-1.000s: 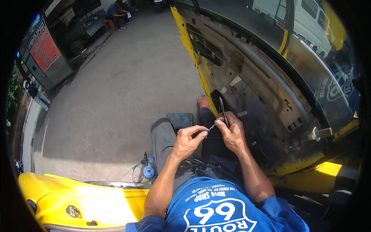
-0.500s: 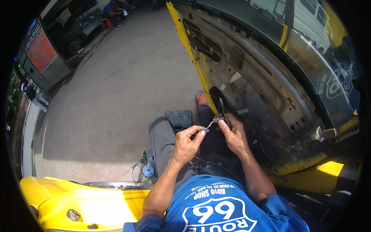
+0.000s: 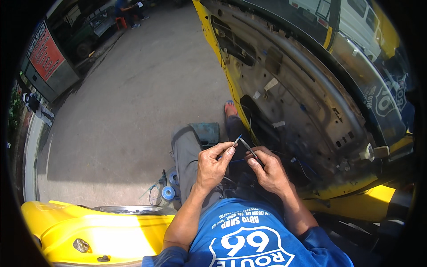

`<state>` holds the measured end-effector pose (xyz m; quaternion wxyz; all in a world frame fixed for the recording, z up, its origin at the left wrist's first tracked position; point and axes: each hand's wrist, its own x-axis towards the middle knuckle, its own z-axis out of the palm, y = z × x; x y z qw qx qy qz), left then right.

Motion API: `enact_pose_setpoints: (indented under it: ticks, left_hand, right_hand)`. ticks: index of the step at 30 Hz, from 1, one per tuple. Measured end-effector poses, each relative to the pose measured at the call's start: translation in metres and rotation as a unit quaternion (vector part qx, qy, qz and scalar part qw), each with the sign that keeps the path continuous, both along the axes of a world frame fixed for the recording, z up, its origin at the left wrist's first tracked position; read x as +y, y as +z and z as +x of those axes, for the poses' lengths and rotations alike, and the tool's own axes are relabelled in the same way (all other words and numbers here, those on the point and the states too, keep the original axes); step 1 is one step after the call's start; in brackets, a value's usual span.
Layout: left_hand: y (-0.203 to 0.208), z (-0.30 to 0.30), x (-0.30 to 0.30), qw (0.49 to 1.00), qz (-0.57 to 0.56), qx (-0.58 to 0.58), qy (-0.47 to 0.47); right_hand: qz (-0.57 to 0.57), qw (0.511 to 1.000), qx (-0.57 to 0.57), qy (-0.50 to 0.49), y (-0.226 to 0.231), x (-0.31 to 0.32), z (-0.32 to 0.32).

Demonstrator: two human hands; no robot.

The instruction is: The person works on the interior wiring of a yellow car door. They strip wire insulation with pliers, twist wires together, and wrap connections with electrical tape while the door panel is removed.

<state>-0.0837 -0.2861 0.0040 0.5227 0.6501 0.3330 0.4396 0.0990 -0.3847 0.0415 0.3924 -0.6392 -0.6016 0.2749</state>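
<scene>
Between the thumb and fingertips of my left hand (image 3: 211, 165) is a thin blue wire (image 3: 237, 140) with a twisted section. My right hand (image 3: 269, 170) is closed around a slim pair of dark pliers (image 3: 249, 149). The tip of the pliers meets the wire just above my left fingertips; whether the jaws grip it I cannot tell. Both hands are over my lap, beside the stripped inner side of a yellow car door (image 3: 284, 95). More blue wire runs between my hands and the lower door, partly hidden.
A dark green tool case (image 3: 206, 133) lies on the ground beyond my knee. Rolls of blue tape (image 3: 168, 192) and a dark tool are at my left. A yellow car body panel (image 3: 111, 236) spans the lower left. A person sits on a red stool (image 3: 120, 22) far off.
The pliers, which pointed up and away from the wire, now tilt left with their tip at it. My right hand has turned and lowered slightly. The wire's end points more upward.
</scene>
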Motion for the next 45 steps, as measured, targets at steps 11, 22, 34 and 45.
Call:
enact_pose_setpoints:
  ticks: [11, 22, 34, 45]
  left_hand:
    - [0.007, 0.005, 0.004, 0.997, 0.066, 0.046, -0.003]
    - [0.017, -0.013, -0.002, 0.988, 0.03, 0.121, 0.088]
    - [0.025, -0.083, -0.012, 0.973, -0.015, -0.019, 0.23]
    - [0.02, -0.06, -0.002, 0.979, -0.031, -0.094, 0.177]
  right_hand:
    - [0.017, 0.998, -0.029, -0.047, -0.006, 0.002, 0.003]
    - [0.094, 0.991, -0.086, -0.039, -0.04, 0.066, -0.013]
    - [-0.053, 0.989, -0.032, 0.137, 0.057, 0.205, -0.069]
    - [-0.044, 0.932, 0.299, 0.199, 0.04, 0.148, 0.002]
